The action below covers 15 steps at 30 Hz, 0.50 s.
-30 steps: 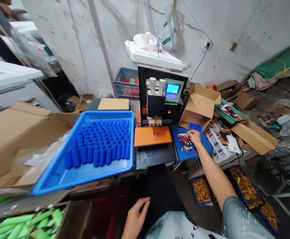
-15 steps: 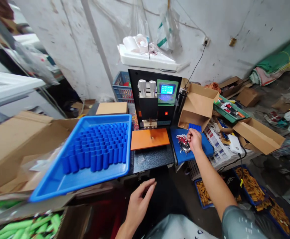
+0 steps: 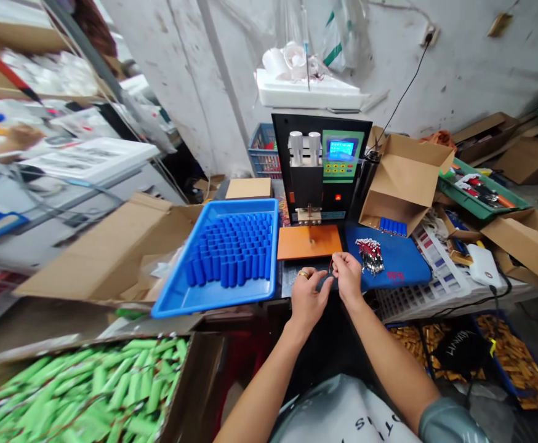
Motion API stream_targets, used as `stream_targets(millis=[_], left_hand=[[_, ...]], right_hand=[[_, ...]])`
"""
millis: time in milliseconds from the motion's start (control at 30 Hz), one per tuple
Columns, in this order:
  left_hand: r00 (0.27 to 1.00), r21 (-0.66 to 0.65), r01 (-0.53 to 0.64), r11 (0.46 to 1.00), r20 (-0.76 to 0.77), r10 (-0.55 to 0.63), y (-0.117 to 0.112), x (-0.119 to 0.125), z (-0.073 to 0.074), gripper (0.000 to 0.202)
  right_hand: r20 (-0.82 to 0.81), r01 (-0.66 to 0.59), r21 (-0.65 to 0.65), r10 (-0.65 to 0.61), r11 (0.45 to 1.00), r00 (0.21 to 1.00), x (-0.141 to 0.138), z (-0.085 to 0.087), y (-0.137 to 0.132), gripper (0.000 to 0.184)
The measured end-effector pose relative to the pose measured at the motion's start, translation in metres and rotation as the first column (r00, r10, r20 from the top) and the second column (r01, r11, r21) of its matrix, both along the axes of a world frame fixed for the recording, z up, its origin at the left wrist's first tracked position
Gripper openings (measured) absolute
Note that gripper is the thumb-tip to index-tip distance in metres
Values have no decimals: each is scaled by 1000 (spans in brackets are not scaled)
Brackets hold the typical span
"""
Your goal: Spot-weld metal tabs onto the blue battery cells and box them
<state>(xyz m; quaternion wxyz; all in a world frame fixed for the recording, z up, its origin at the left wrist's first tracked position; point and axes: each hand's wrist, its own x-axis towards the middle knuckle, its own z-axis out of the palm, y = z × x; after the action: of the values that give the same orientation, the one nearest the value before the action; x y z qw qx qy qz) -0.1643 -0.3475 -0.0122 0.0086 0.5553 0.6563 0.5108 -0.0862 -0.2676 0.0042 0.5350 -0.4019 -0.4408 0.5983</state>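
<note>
My right hand (image 3: 348, 278) pinches a thin red and black wire lead (image 3: 330, 266) in front of the orange plate (image 3: 306, 245). Fingers curled, my left hand (image 3: 308, 300) meets it there, thumb and forefinger closed on the lead's lower part; the wire's ends are too small to make out. Just behind both hands stands a black spot-welding machine (image 3: 353, 184) with a lit screen. Right of my hands, a pile of wire leads with white plugs (image 3: 370, 255) lies on a blue mat (image 3: 405, 261). Upright blue battery cells (image 3: 236, 243) fill much of a blue tray (image 3: 274, 246) on the left.
An open carton (image 3: 401, 157) at the right has several blue cells (image 3: 393, 226) at its mouth. Green wrapped battery packs (image 3: 112, 381) fill a box at lower left. Orange packs (image 3: 509, 351) lie in low bins at lower right. Another person's blurred hand (image 3: 22, 135) shows far left.
My right hand has moved left from the lead pile, bringing a lead. My left hand has risen to meet it and closed. The view has swung left.
</note>
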Motion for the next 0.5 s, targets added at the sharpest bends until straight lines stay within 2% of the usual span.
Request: stream_targets(millis=[200,300,400,500], left_hand=[[999,5,-49,999,-23,49,-2,-3,-10,21],[1000,20,-15,1000,8,15,-4,-4,-12,24],[995,50,25,998,97,-30,-6,-4,-10,22],[961,78,31,996,273,-51,-8,-3,-6,21]], right_hand=[[16,-3,-4,4,1000,1000,-4,-7,-9,31],[-4,-22,-41,22,999,1000,-6,-8,-12,31],[-6,-26,-57,25,998,1000,-7,-11,-15,31],[48,-37,-41,39,998,998,-6,-14,-16,31]])
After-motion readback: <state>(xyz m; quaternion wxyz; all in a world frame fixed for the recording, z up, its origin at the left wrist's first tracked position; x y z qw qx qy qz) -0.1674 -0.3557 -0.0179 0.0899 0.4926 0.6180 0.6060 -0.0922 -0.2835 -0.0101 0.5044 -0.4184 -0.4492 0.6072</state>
